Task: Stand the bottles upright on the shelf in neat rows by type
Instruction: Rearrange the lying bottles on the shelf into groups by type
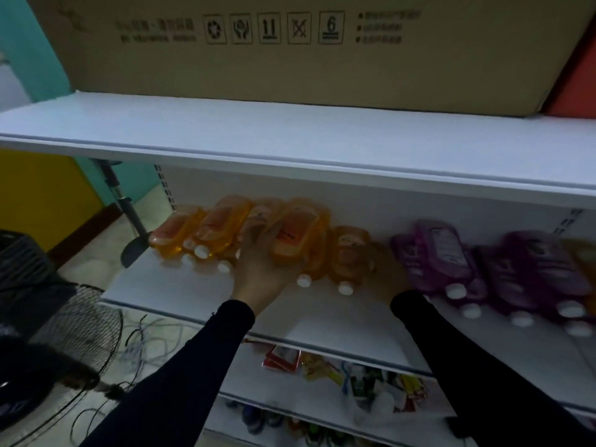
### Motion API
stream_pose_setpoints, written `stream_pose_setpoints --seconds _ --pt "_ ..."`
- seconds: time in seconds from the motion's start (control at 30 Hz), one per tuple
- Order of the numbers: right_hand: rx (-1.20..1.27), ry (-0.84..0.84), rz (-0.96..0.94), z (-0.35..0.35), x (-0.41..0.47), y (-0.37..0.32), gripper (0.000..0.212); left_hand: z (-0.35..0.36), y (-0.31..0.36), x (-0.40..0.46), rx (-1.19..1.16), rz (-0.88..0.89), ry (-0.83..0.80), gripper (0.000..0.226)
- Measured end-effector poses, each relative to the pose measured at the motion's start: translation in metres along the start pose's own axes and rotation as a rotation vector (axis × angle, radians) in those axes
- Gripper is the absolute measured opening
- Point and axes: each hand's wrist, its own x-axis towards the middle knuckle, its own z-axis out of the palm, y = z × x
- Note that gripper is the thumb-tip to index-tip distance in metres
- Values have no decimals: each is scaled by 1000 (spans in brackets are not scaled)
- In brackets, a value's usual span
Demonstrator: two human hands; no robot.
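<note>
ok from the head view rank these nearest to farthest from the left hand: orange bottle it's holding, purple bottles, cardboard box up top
1. Orange bottle: in the left hand, middle shelf.
2. Purple bottles: lying to the right on the same shelf, past the right hand.
3. Cardboard box: on the shelf above, at the back.
</note>
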Motion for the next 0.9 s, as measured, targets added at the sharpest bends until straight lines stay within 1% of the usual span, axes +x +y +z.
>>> stream_pose_setpoints --seconds 0.1,0.2,0.27,0.37,0.43,0.5,0.57,0.63,0.77,0.83,0.9 --pt "-20 70 28 -11 -4 9 45 23 14 6 44 25 -32 76" --pt "-90 128 -64 -24 -8 16 30 55 25 11 195 56 -25 80" --pt "-103 172 -116 -33 -10 20 26 76 29 15 301 56 6 80" --pt "-148 230 -135 -53 -4 28 39 99 31 15 497 4 6 77" --pt "-323 246 -117 -65 4 40 50 109 30 9 533 -18 1 78" --pt "-474 273 -22 -74 6 50 57 115 29 5 536 3 23 74" --pt "-496 241 94 -77 5 56 60 118 30 5 575 -6 38 72" --pt "-521 202 133 -74 4 60 59 121 32 7 608 -35 37 77" --pt "-542 150 137 -77 9 60 59 126 37 13 661 -96 -27 75" --pt "-523 141 110 -81 9 62 53 125 40 15 636 -130 -39 77" --pt "-528 134 53 -85 7 68 46 119 46 14 615 -109 -28 75"
